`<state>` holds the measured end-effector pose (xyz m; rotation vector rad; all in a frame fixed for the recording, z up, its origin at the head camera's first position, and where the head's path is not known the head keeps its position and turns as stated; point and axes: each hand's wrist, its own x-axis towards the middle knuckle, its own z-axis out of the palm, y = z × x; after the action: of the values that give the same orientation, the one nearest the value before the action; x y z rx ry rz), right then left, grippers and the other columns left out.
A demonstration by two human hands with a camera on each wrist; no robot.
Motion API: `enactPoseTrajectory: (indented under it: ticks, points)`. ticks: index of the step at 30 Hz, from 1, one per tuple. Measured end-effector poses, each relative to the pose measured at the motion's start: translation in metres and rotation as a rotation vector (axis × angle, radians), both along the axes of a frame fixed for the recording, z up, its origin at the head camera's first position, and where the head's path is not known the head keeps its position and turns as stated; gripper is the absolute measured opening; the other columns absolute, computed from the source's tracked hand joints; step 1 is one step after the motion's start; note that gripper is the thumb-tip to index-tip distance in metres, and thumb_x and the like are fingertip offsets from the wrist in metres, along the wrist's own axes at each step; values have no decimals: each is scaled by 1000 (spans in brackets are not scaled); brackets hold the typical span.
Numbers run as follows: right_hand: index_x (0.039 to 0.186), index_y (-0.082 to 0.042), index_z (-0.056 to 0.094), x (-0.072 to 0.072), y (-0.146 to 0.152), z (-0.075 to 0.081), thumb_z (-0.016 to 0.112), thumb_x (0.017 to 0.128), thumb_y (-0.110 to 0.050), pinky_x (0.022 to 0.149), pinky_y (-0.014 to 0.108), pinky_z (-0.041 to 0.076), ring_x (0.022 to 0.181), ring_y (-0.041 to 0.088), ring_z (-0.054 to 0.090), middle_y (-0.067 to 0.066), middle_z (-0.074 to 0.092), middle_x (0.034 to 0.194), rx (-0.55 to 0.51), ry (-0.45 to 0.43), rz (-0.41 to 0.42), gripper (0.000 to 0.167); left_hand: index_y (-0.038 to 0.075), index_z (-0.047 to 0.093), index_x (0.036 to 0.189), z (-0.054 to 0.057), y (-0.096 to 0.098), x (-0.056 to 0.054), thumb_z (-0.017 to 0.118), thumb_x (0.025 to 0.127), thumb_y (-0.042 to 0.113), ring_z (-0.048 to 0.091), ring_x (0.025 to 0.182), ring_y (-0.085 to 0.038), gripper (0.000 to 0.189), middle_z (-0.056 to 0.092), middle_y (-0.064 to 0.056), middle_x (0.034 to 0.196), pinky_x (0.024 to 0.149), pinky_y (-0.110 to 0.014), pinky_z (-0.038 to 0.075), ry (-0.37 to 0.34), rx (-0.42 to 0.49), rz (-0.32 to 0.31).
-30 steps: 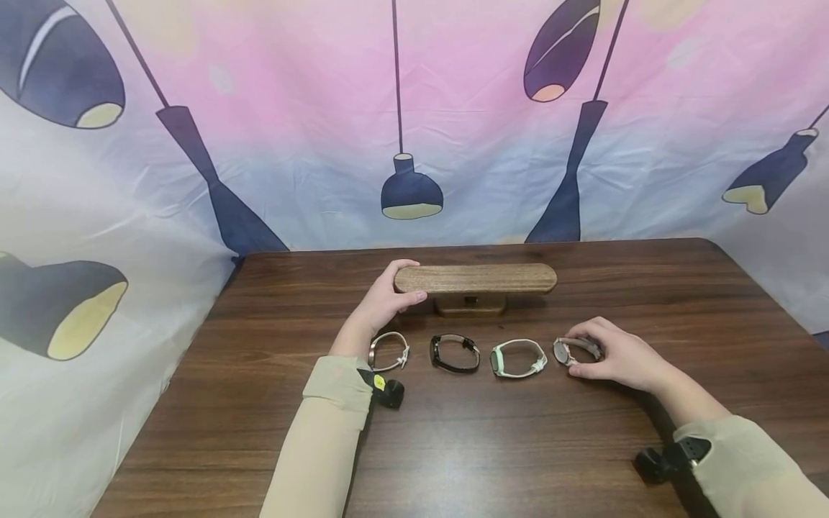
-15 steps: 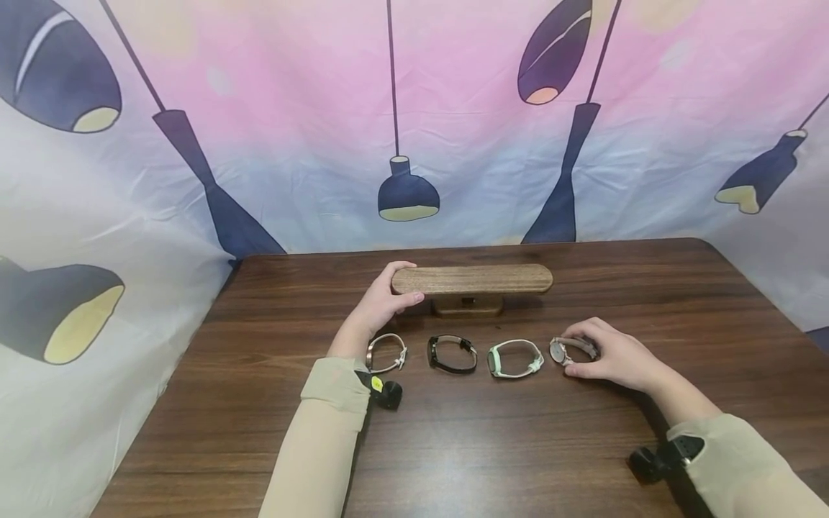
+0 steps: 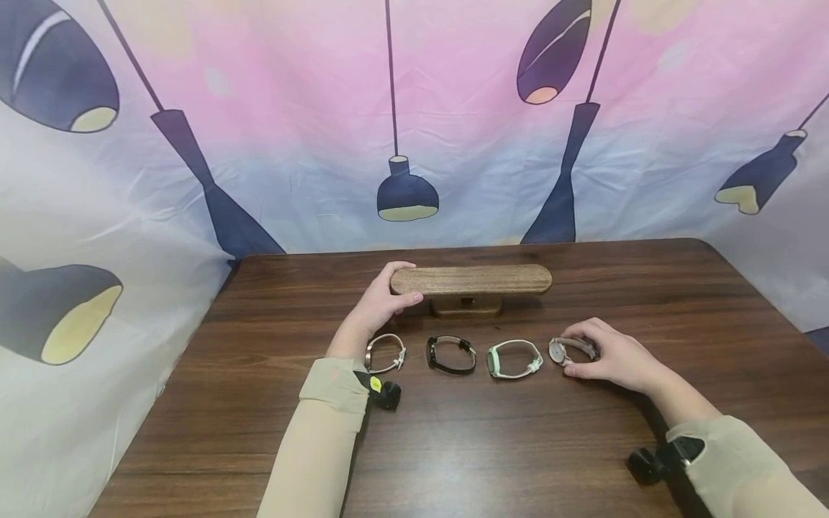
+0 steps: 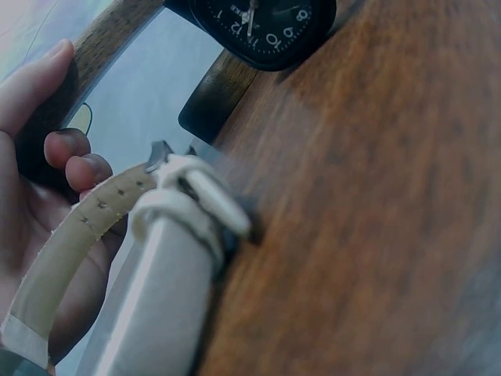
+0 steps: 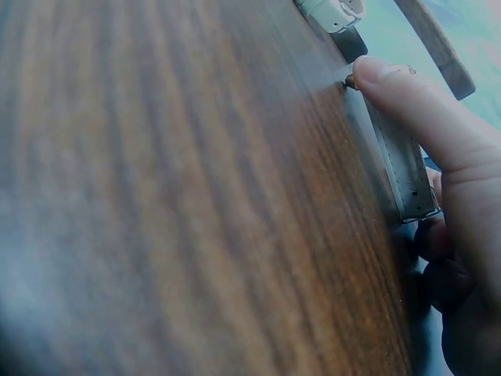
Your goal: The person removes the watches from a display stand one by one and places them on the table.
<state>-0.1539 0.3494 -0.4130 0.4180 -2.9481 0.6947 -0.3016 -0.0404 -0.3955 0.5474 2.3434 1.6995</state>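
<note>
My left hand (image 3: 377, 303) grips the left end of a wooden watch stand (image 3: 476, 279), thumb in front and fingers behind its rounded bar. My right hand (image 3: 615, 357) pinches a wristwatch (image 3: 557, 351) with a pale round dial, standing on its side at the right end of a row. In the right wrist view its light strap (image 5: 397, 160) lies beside my thumb. Left of it are a mint-green watch (image 3: 495, 362), a black watch (image 3: 431, 352) and a white-strapped watch (image 3: 368, 357), the last close by my left wrist. The left wrist view shows the black watch's numbered dial (image 4: 270, 27).
The stand's short base (image 3: 466, 307) rests on the dark wooden table (image 3: 453, 446), toward its back edge. A cloth backdrop (image 3: 311, 180) printed with lamps hangs behind the table and along its sides. Small black cameras (image 3: 386, 396) are strapped at both sleeves.
The head view has shifted slightly, so everything sits a little further left in it. Both hands keep their holds on the stand and the watch.
</note>
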Motion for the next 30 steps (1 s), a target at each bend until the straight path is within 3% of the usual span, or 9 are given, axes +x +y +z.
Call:
enactPoseTrajectory:
  ticks: [5, 13, 30]
  points:
    - [113, -26, 59, -1, 0, 1, 76, 72, -51, 72, 41, 42, 93, 16, 54, -5, 54, 109, -7, 12, 2, 51, 23, 44, 132, 2, 1, -1, 73, 81, 22, 43, 60, -21, 59, 50, -13, 99, 53, -31, 38, 20, 1, 5]
    - [114, -26, 59, -1, 0, -3, 75, 71, -53, 72, 40, 42, 92, 16, 54, -5, 53, 110, -4, -5, 0, 53, 23, 43, 133, -1, 0, 2, 73, 81, 21, 42, 60, -20, 60, 49, -13, 96, 52, -32, 37, -17, 19, 7]
    - [114, -26, 60, -1, -1, -2, 75, 72, -53, 72, 41, 43, 93, 17, 54, -4, 53, 109, 0, 0, -4, 51, 23, 44, 132, -2, 0, 2, 73, 81, 18, 41, 59, -19, 59, 49, -12, 99, 51, -31, 37, -13, 48, 5]
